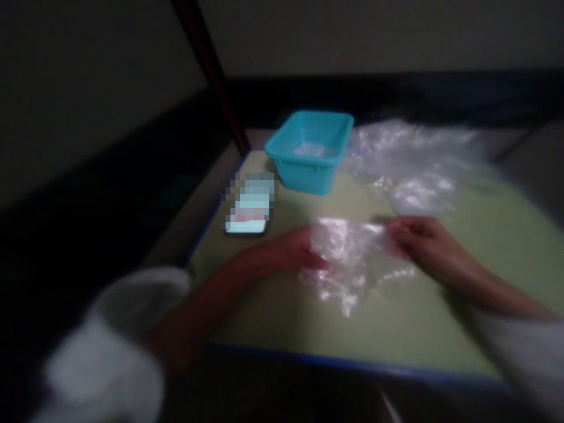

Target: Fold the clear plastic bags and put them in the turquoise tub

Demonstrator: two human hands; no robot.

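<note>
A crinkled clear plastic bag [352, 241] is stretched between my two hands, low over the table. My right hand [412, 235] is closed, pinching the bag's upper right edge between thumb and fingers. At the bag's left side, my left hand [315, 258] is closed on the plastic. Shiny film covers part of its fingers, and blur hides whether some of them are inside the bag or behind it.
A turquoise plastic basin [304, 167] stands toward the back of the green tabletop [282, 320], with something pale inside. Left of it lies a lit phone [251, 205], its screen pixelated. A heap of clear plastic bags [414, 164] spreads at back right. Blue edging [317, 357] marks the front.
</note>
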